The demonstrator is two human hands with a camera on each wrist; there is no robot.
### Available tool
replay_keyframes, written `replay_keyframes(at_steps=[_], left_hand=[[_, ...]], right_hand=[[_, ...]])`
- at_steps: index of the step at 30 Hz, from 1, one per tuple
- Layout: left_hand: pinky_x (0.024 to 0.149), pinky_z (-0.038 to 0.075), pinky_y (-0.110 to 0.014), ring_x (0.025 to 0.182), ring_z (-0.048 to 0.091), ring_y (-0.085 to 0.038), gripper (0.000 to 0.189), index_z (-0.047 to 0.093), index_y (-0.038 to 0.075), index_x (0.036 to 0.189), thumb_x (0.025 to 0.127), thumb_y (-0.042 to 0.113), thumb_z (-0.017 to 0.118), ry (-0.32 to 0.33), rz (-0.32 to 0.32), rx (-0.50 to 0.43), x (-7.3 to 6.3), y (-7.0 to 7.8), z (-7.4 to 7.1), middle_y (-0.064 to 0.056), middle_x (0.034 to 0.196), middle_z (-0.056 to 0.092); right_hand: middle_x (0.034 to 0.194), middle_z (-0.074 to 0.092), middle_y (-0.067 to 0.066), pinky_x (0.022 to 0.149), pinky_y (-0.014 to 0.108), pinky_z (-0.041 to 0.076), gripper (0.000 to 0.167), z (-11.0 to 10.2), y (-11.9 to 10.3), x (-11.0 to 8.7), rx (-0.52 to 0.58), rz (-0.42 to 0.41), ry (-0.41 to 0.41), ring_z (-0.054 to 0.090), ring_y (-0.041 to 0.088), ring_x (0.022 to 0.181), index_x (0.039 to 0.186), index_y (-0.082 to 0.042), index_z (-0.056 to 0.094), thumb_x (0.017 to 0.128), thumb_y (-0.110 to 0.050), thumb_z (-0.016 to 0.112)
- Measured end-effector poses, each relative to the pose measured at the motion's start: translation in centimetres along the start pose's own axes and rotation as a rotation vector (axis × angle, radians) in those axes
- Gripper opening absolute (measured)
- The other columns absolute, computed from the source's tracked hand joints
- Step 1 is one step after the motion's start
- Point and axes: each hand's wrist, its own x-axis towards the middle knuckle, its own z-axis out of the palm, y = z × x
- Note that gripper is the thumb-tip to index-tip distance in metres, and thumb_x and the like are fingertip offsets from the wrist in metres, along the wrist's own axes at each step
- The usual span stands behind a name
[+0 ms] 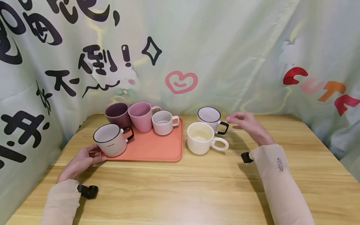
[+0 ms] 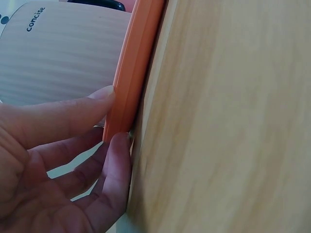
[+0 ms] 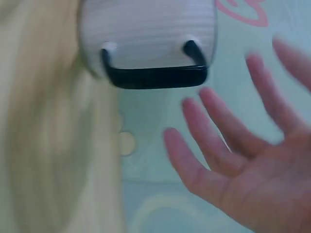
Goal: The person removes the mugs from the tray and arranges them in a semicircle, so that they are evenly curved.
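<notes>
My left hand (image 1: 84, 160) pinches the near left corner of an orange tray (image 1: 153, 153), thumb on the rim and a finger beneath its edge in the left wrist view. Beside that thumb, a white mug with black rim and handle (image 1: 111, 143) stands on the tray. Behind it are a dark purple mug (image 1: 116, 112), a pink mug (image 1: 142, 117) and a small ribbed white cup (image 1: 163, 124). Fingers spread, my right hand (image 1: 250, 125) hovers just right of another black-handled white mug (image 3: 146, 29), apart from its handle. A cream mug (image 1: 199, 140) stands in front of that one.
The wooden table (image 1: 180, 193) carries the tray at left and the two loose mugs right of it. A printed cloth (image 1: 225, 47) hangs along the back and sides. Small black devices sit on both wrists.
</notes>
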Motion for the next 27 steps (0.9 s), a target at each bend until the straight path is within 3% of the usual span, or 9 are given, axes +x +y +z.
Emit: replay_keyframes(at_steps=[4, 7, 11, 19, 23, 27], left_hand=[[0.076, 0.047, -0.016, 0.11, 0.056, -0.038, 0.059, 0.043, -0.02, 0.137, 0.095, 0.01, 0.072, -0.001, -0.004, -0.01, 0.1, 0.0, 0.0, -0.035, 0.127, 0.054], [0.076, 0.047, -0.016, 0.11, 0.056, -0.037, 0.058, 0.043, -0.02, 0.136, 0.095, 0.01, 0.072, 0.002, -0.003, -0.01, 0.1, 0.0, 0.0, -0.034, 0.126, 0.055], [0.076, 0.046, -0.016, 0.111, 0.056, -0.039, 0.059, 0.042, -0.02, 0.137, 0.095, 0.01, 0.072, 0.001, -0.008, -0.005, 0.1, 0.0, -0.1, -0.035, 0.127, 0.054], [0.076, 0.045, -0.016, 0.112, 0.055, -0.04, 0.061, 0.042, -0.019, 0.138, 0.095, 0.011, 0.072, 0.001, -0.014, 0.007, 0.0, 0.2, -0.2, -0.035, 0.129, 0.053], [0.077, 0.046, -0.016, 0.112, 0.055, -0.041, 0.062, 0.04, -0.02, 0.139, 0.095, 0.011, 0.072, 0.0, -0.021, 0.008, 0.0, 0.2, -0.2, -0.036, 0.13, 0.052], [0.089, 0.048, -0.031, 0.115, 0.053, -0.044, 0.067, 0.037, -0.02, 0.142, 0.095, 0.011, 0.072, -0.006, -0.049, 0.013, 0.1, 0.2, -0.2, -0.038, 0.134, 0.049]], right_hand=[[0.104, 0.067, -0.008, 0.092, 0.028, 0.052, 0.023, -0.4, -1.1, 0.6, 0.043, -0.008, 0.119, 0.061, 0.012, 0.101, 0.113, 0.002, 0.063, 0.103, -0.019, 0.061], [0.099, 0.064, -0.011, 0.089, 0.026, 0.053, 0.035, -0.4, -1.9, 1.0, 0.034, -0.015, 0.145, 0.062, 0.008, 0.096, 0.123, 0.008, 0.055, 0.104, -0.02, 0.06], [0.104, 0.063, -0.007, 0.089, 0.026, 0.053, 0.04, -0.2, -2.8, 1.5, 0.037, -0.02, 0.152, 0.062, 0.011, 0.098, 0.13, 0.008, 0.051, 0.104, -0.021, 0.06], [0.135, 0.052, 0.022, 0.096, 0.03, 0.05, 0.049, 0.7, -4.9, 2.3, 0.049, 0.001, 0.114, 0.059, 0.02, 0.109, 0.14, 0.01, 0.046, 0.104, -0.021, 0.058], [0.138, 0.05, 0.022, 0.104, 0.038, 0.046, 0.052, 1.2, -5.5, 2.7, 0.065, 0.008, 0.092, 0.054, 0.032, 0.12, 0.143, 0.01, 0.044, 0.104, -0.021, 0.059], [0.138, 0.05, 0.021, 0.106, 0.041, 0.044, 0.054, 1.7, -6.1, 2.9, 0.082, 0.002, 0.078, 0.052, 0.036, 0.123, 0.145, 0.01, 0.042, 0.104, -0.02, 0.06]])
